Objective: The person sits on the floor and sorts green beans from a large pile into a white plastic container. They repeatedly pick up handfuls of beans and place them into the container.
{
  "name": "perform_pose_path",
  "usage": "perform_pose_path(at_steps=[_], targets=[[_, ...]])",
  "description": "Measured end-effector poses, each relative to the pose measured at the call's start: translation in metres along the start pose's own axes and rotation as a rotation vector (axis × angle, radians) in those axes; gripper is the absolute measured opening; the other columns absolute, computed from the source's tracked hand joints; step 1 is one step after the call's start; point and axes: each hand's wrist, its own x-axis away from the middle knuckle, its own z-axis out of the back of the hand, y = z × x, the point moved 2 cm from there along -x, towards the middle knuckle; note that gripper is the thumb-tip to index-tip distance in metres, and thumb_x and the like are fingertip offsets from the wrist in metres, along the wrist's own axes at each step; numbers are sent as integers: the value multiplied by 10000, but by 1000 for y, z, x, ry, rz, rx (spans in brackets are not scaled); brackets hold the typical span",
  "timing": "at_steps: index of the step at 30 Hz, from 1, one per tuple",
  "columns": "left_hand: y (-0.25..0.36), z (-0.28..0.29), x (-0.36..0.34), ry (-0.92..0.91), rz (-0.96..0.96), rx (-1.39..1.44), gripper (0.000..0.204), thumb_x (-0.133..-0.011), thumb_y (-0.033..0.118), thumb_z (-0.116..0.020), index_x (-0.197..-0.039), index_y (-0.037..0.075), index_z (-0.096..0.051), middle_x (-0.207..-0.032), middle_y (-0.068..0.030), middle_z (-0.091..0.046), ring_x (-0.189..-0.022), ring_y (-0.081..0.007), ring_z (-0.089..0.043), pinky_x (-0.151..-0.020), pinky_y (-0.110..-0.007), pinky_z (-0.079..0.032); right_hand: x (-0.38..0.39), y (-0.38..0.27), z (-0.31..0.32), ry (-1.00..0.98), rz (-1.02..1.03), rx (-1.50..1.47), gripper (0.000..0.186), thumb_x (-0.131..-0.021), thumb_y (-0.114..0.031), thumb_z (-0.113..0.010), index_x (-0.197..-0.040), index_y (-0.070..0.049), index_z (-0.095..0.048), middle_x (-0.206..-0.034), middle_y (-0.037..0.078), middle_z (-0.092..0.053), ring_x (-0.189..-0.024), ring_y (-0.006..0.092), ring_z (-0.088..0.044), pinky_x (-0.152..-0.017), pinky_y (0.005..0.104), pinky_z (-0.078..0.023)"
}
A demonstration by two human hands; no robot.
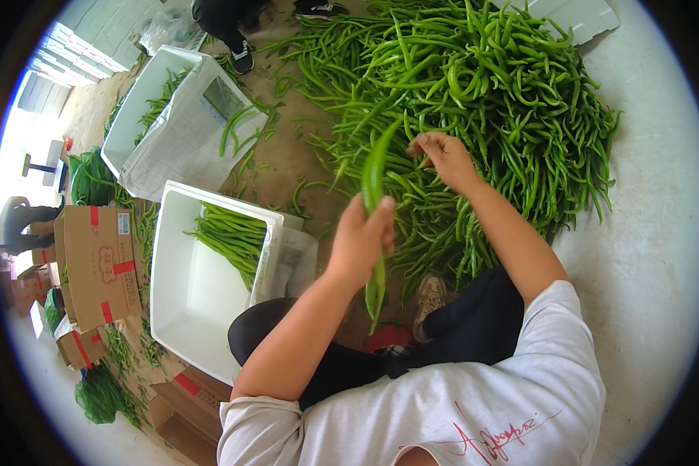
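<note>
My left hand [363,237] is closed around a few long green chili peppers [374,171]. Their ends stick out above and below the fist. To its right, my right hand [445,159] hovers over the near left side of a big heap of green chili peppers [497,85]. Its fingers are bent together in a pinch; what they hold, if anything, I cannot make out. Left of my left hand stands a white foam box [180,311], with a neat bundle of chili peppers [229,237] lying along its far right part.
Another white foam box [124,128] with chili peppers and a white sheet [182,147] over its side stands farther back. Cardboard boxes [101,268] and green bags [92,179] are at the left. Another person's shoe [242,57] shows at the top. Loose peppers litter the floor.
</note>
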Motion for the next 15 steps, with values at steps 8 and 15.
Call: perform_pose_path(at_steps=[8, 15], targets=[[13, 26, -11, 126, -64, 291, 106, -958, 202, -529, -946, 105, -487, -786, -23, -525, -608, -116, -466, -525, -258, -402, -43, 148, 55, 211, -284, 1314, 349, -909, -125, -576, -1237, -37, -494, -1229, 149, -543, -1269, 365, -349, -980, 477, -405], [17, 33, -8, 153, -70, 313, 97, -954, 186, -528, -952, 101, -482, -791, -25, -524, -608, -117, -467, -527, -265, -405, -21, 109, 48, 109, -217, 1369, 249, -906, -113, -565, -1144, -48, -529, -1067, 124, -603, -1176, 320, -444, -950, 451, -414]])
